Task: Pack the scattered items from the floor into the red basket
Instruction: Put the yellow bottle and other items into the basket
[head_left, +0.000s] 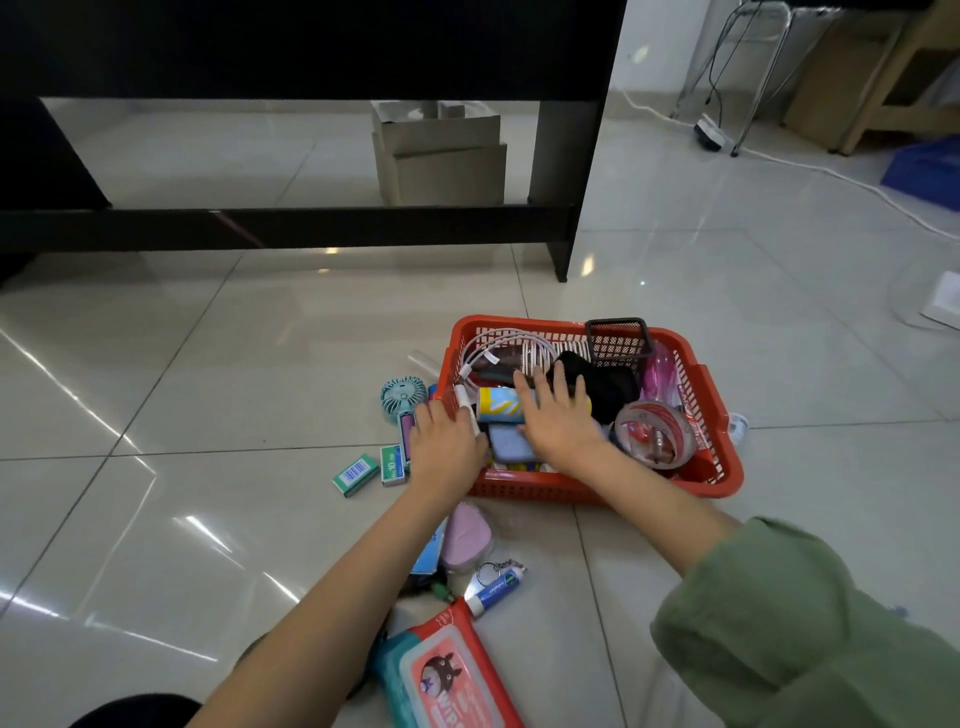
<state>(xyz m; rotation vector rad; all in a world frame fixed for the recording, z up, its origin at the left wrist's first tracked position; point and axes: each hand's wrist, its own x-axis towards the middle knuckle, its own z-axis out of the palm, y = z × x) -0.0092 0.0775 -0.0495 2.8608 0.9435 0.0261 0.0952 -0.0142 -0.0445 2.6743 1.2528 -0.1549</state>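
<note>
Green staple boxes (355, 474) lie farthest left on the floor, with a small teal fan (403, 393) just behind them, both outside the red basket (597, 491). Next comes the left hand (448, 448), at the basket's left rim; its fingers curl over the edge near a white stick-like thing, but whether they pinch it I cannot tell. Below the arms more strays wait — a pink pouch (466, 535), a blue tube (496, 590) on a key ring, and a wipes pack (457, 675) nearest the person. The right hand (558, 415) lies flat inside the basket, fingers spread and relaxed over a yellow-and-blue can (501, 404) and a blue pad (511, 444), holding nothing. Further right sit a black cloth (605, 382), a mesh cup (618, 343) and a tape roll (652, 434).

The step looks like pressing the contents down to make room. Done well, the flat palm should push the can toward the back wall, keeping the cable (498, 345) from riding over the rim — then the flat wipes pack goes in last, on top.
</note>
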